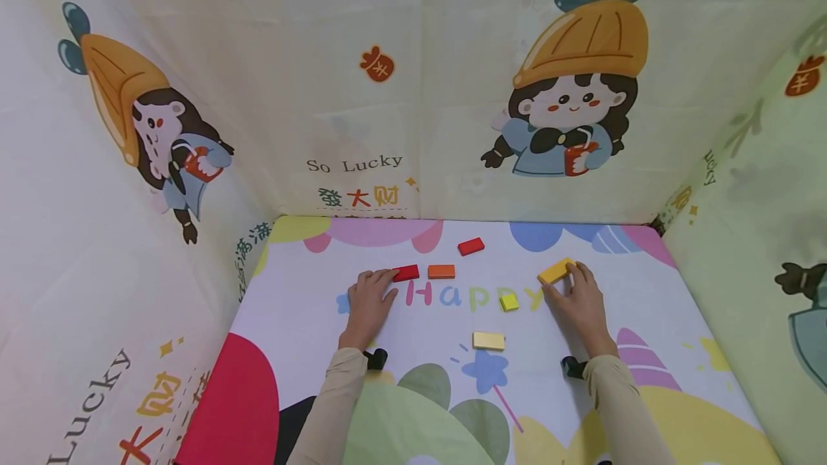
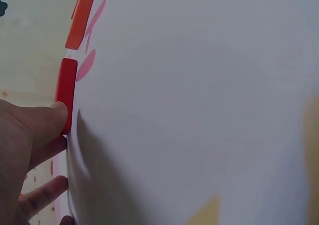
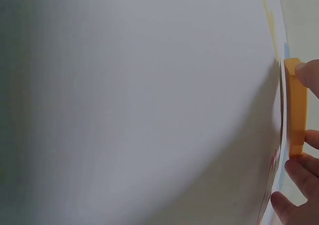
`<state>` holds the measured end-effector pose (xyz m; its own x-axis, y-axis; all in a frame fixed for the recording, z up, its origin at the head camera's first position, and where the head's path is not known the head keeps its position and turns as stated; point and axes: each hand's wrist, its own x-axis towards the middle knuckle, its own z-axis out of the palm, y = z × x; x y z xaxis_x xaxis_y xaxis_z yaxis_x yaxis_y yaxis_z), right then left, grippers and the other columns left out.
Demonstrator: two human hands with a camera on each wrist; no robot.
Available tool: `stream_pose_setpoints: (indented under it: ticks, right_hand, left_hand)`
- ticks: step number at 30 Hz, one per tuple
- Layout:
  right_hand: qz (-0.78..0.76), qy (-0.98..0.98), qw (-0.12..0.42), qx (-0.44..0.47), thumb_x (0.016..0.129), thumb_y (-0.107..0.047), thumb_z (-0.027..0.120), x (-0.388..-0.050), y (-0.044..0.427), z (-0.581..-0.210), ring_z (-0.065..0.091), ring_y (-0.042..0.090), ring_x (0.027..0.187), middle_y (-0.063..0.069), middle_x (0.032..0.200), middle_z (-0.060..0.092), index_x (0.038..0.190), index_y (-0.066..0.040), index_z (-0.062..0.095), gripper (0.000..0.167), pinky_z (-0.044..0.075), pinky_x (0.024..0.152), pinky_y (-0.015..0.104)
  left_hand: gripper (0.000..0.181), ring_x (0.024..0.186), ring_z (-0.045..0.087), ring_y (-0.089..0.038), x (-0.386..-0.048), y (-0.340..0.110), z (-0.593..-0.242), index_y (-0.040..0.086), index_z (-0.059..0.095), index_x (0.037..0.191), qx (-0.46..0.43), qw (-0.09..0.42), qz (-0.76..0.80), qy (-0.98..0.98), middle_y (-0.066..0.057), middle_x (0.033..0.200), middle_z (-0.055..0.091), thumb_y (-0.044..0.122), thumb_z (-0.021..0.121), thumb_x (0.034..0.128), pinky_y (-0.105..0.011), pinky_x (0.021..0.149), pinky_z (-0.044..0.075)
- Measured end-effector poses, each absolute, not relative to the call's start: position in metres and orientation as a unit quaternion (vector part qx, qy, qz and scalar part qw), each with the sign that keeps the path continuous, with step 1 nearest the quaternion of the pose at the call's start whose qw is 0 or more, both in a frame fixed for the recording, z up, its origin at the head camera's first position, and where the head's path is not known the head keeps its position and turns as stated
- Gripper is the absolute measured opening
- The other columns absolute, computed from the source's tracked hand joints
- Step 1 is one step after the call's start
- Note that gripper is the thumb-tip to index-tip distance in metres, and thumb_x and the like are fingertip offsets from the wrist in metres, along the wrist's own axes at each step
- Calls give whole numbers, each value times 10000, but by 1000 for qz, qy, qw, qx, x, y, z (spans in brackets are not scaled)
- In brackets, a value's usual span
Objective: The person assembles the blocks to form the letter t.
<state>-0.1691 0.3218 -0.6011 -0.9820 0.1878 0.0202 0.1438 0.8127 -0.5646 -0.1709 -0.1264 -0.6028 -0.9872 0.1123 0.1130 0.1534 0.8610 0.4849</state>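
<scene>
At the left, my left hand (image 1: 372, 307) is at the left end of a red block (image 1: 407, 273). The left wrist view shows the thumb against the side of that red block (image 2: 66, 85), with a finger at its end. On the right, my right hand (image 1: 584, 307) pinches a yellow-orange block (image 1: 554, 271) by its right part, thumb and fingers on opposite sides. In the right wrist view this yellow-orange block (image 3: 297, 110) looks slightly raised from the tabletop. An orange block (image 1: 441, 272) lies just right of the red one.
Another red block (image 1: 471, 246) lies farther back. Between the hands are a small bright yellow block (image 1: 509, 302) and, nearer, a cream block (image 1: 488, 341). The printed tabletop (image 1: 426, 336) is bounded by a fabric wall (image 1: 452, 113) at the back and both sides.
</scene>
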Motion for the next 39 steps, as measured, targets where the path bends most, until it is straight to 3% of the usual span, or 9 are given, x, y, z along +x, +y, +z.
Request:
stream_pose_setpoints:
  ticks: [11, 15, 22, 30, 39]
  right_hand:
    - [301, -949, 50, -80, 961, -296, 726, -165, 319, -601, 582, 548, 1208, 355, 1622, 280, 1529, 124, 364, 794, 398, 1108, 699]
    - [304, -948, 49, -80, 957, -267, 728, -165, 317, -600, 540, 557, 1265, 364, 1622, 269, 1527, 133, 358, 789, 398, 1125, 682]
    - [300, -949, 42, -82, 943, -264, 726, -166, 314, -600, 333, 569, 1462, 370, 1620, 262, 1529, 126, 352, 798, 301, 1186, 704]
    - [297, -950, 42, -80, 951, -273, 721, -162, 310, -598, 316, 559, 1475, 351, 1618, 280, 1534, 89, 368, 772, 253, 1131, 806]
    - [302, -950, 25, -77, 953, -300, 739, -162, 308, -599, 292, 544, 1490, 338, 1637, 257, 1558, 74, 347, 812, 281, 1199, 706]
  left_hand:
    - [493, 1410, 442, -356, -174, -129, -606, 260, 573, 1493, -77, 40, -253, -964, -26, 1492, 607, 286, 685, 1014, -648, 1071, 391]
    - [491, 1410, 439, -356, -173, -129, -605, 246, 574, 1494, -78, 39, -259, -962, -26, 1493, 607, 285, 682, 1016, -652, 1078, 384]
    - [500, 1409, 435, -349, -172, -128, -602, 249, 571, 1496, -74, 34, -259, -963, -20, 1497, 601, 276, 690, 1011, -647, 1085, 384]
    - [501, 1408, 442, -349, -172, -127, -600, 246, 570, 1499, -73, 30, -254, -964, -21, 1504, 600, 274, 688, 1014, -644, 1095, 386]
    - [496, 1406, 447, -351, -173, -128, -603, 250, 574, 1493, -75, 33, -250, -965, -15, 1497, 605, 282, 690, 1012, -647, 1084, 394]
